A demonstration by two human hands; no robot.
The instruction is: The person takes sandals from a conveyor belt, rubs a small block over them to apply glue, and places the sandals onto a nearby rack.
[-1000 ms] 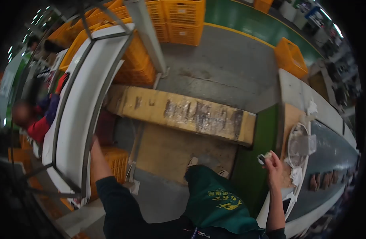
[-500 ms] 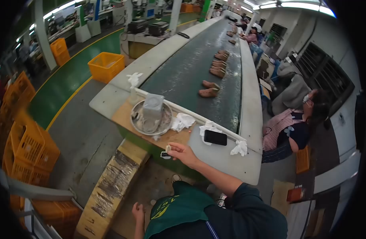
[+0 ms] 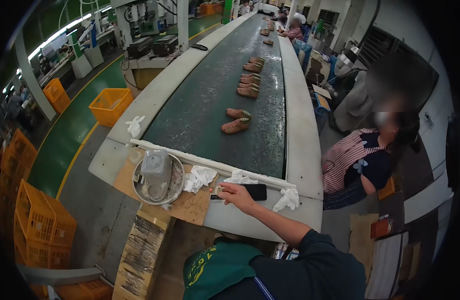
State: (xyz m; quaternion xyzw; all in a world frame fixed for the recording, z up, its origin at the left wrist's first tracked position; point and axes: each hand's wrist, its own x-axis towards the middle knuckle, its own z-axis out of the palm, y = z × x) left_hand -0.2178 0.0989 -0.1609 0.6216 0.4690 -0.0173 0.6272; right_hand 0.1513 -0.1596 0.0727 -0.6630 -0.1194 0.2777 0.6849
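My right hand [image 3: 236,195] reaches over the near end of the conveyor table, thumb and fingers pinched. At the fingertips shows a small pale item with a dark part [image 3: 215,197], too small to name. Just behind the hand lies a black phone [image 3: 255,192], its left part covered by my fingers. To the left, a round metal bowl [image 3: 177,175] bears a grey, boxy plastic container [image 3: 155,167]. Crumpled white cloth [image 3: 199,178] lies between bowl and hand, and a white glove [image 3: 286,200] rests right of the phone. My left hand is out of view.
Brown shoe-shaped pieces [image 3: 235,125] sit in groups on the green belt [image 3: 200,120]. A white bar [image 3: 215,165] crosses the belt's near end. A person in a striped apron [image 3: 340,155] is at the right. Yellow crates [image 3: 42,220] and a taped box [image 3: 137,250] stand left.
My right hand has moved from the table's front edge to over the tabletop beside the phone, still pinched. My left hand has left the view. The camera view has shifted.
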